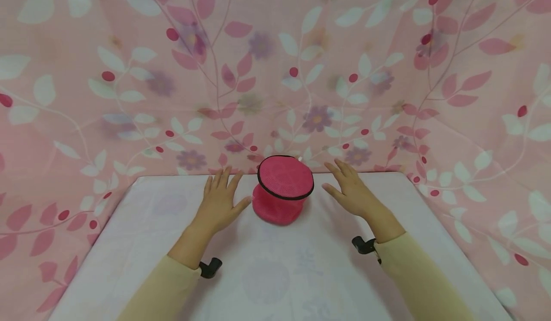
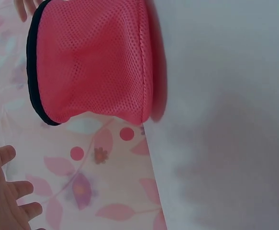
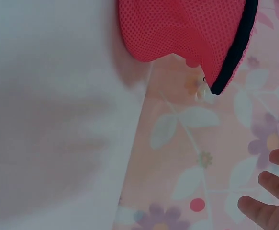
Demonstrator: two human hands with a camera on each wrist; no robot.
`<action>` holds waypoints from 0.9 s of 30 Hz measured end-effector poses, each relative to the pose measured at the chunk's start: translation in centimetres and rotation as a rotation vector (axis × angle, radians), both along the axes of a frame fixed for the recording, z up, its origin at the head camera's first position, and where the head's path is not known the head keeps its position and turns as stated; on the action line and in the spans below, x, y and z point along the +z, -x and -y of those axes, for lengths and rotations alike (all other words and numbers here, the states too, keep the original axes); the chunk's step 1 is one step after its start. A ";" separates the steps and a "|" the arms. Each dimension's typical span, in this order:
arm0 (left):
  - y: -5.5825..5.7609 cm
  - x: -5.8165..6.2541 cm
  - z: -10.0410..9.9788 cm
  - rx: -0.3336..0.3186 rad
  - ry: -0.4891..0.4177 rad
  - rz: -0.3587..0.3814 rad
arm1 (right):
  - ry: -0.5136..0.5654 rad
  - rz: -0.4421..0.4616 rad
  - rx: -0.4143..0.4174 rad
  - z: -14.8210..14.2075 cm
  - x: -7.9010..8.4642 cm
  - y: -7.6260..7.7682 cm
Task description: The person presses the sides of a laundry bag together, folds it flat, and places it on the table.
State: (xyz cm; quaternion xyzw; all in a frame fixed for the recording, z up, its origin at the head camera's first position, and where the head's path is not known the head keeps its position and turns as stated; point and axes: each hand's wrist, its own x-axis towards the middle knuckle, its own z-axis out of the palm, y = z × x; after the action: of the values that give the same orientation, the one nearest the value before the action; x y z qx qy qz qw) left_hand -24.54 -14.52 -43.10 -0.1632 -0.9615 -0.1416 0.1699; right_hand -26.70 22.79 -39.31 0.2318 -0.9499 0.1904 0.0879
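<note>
A pink mesh bag (image 1: 285,177), round and drum-shaped with a black band around its top edge, stands on the white table. Its side is pinched in and its top tilts toward me. To the left of it, my left hand (image 1: 219,201) has its fingers spread, the thumb tip very near the bag's base. My right hand (image 1: 353,194) hovers on the other side, fingers extended and apart from the bag. Both wrist views show the mesh side of the bag (image 2: 91,57) close up, with nothing in either hand. A small pale tab, perhaps a zipper pull, shows at the bag's rim.
The white-covered table (image 1: 267,278) ends just behind the bag. Beyond its back edge hangs a pink curtain (image 1: 275,101) printed with leaves and flowers, which also surrounds the table's sides. Black wrist-worn devices (image 1: 211,267) sit at both cuffs.
</note>
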 end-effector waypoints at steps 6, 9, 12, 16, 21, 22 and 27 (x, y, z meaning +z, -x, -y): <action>0.6 0.4 -1.3 -0.013 -0.046 0.013 | 0.040 0.010 0.004 1.1 -0.1 0.4; 1.0 0.3 -1.7 -0.029 -0.069 0.020 | 0.070 0.018 0.012 1.6 -0.4 0.7; 1.5 -0.1 -2.1 -0.052 -0.108 0.037 | 0.103 0.035 0.019 2.0 -0.7 1.0; 2.0 -0.7 -2.6 -0.071 -0.176 0.055 | 0.141 0.064 0.012 2.6 -1.4 1.4; 2.5 -1.4 -2.9 -0.081 -0.229 0.053 | 0.197 0.059 -0.003 3.2 -2.4 2.0; 2.6 -1.5 -2.9 -0.082 -0.238 0.051 | 0.206 0.049 -0.003 3.2 -2.6 2.1; 2.9 -2.0 -3.3 -0.084 -0.287 0.050 | 0.262 0.021 -0.008 3.8 -3.3 2.5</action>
State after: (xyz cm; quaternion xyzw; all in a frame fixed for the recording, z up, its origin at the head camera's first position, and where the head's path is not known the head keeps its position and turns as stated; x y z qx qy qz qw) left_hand -27.48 -11.23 -45.11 -0.1739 -0.9276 -0.2884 0.1615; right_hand -29.21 18.97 -42.63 0.2127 -0.9186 0.3151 0.1080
